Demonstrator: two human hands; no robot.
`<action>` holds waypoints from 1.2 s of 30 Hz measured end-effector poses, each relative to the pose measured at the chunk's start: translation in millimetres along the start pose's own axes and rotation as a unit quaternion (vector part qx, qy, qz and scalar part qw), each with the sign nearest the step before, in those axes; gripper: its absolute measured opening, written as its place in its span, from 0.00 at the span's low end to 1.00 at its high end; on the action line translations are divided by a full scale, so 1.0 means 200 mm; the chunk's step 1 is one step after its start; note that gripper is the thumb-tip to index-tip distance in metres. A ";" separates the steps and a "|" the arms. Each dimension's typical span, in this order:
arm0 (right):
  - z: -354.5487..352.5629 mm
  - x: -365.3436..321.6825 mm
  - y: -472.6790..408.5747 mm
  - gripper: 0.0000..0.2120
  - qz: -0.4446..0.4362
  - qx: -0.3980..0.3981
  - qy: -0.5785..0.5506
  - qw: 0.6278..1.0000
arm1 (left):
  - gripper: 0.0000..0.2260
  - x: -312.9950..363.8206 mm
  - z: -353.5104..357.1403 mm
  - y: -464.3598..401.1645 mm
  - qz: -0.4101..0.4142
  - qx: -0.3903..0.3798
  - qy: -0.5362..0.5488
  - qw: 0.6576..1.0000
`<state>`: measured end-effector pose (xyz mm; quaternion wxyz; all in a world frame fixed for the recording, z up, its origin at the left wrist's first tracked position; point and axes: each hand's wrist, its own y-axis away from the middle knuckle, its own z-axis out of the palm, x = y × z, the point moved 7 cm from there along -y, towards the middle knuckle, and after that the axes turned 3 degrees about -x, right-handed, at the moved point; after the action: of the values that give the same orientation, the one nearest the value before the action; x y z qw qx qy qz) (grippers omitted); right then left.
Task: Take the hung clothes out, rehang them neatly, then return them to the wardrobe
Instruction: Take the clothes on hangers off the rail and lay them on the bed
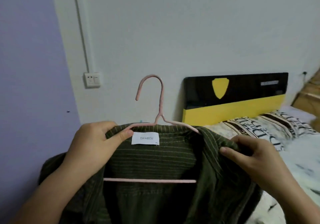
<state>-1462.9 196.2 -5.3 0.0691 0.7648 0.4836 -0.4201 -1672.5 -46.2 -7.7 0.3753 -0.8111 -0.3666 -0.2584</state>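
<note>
The left hand (91,144) pinches the collar of the green shirt (155,163) against the pink hanger (160,106); the right hand (251,156) grips the other shoulder, beside the bed (277,137); rehanging seems underway; next, seat that shoulder squarely.

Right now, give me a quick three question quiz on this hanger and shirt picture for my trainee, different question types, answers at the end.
1. True or false: the pink hanger hangs on a wardrobe rail.
2. What does the left hand grip? A) the hanger's hook B) the collar of the green striped shirt near the white label C) the bedsheet
3. Fill in: the right hand pinches the shirt's ____ shoulder.

Key
1. False; both hands hold it up beside the bed, and no rail is in view.
2. B
3. right
</note>
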 end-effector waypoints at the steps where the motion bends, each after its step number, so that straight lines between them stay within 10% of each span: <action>1: -0.08 0.06 0.05 0.11 0.010 0.025 0.013 1.000 | 0.12 0.06 0.09 -0.01 0.010 -0.019 0.012 1.000; 17: -1.24 0.91 0.96 0.14 0.184 0.252 0.122 0.942 | 0.13 1.20 1.49 0.25 0.174 -0.227 0.084 0.955; 36: -1.78 1.59 1.22 0.13 0.341 0.390 0.156 0.841 | 0.17 1.94 2.79 0.21 0.288 -0.396 0.130 0.862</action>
<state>-1007.4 467.9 -77.9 -0.1730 0.9005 -0.0070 -0.3990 -1328.2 535.3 -82.1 0.1248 -0.9199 0.0683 -0.3654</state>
